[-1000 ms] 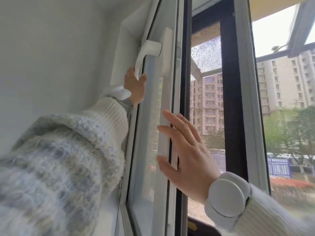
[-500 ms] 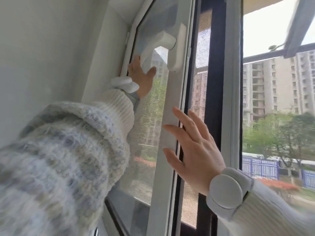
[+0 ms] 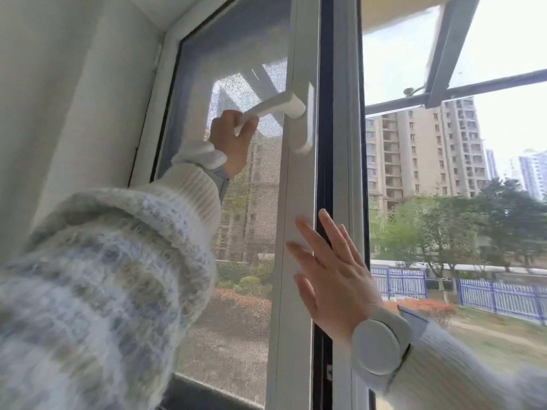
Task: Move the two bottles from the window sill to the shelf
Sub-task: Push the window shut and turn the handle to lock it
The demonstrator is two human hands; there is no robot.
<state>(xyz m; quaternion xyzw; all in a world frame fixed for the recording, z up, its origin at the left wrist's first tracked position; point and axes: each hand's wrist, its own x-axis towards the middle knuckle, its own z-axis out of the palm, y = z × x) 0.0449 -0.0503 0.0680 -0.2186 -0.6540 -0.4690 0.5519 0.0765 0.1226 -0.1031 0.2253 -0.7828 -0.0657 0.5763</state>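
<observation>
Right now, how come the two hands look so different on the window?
The left hand is curled shut around the white window handle; the right hand is open and flat, fingers spread, against the white window frame. The left hand is up high; the right hand is lower down. The left hand's sleeve is fuzzy and speckled; the right hand's sleeve looks plain and ribbed. Both wrists wear a round white band.

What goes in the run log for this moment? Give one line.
left hand: gripping window handle | right hand: flat, open on sash frame | bottles: not in view
</observation>
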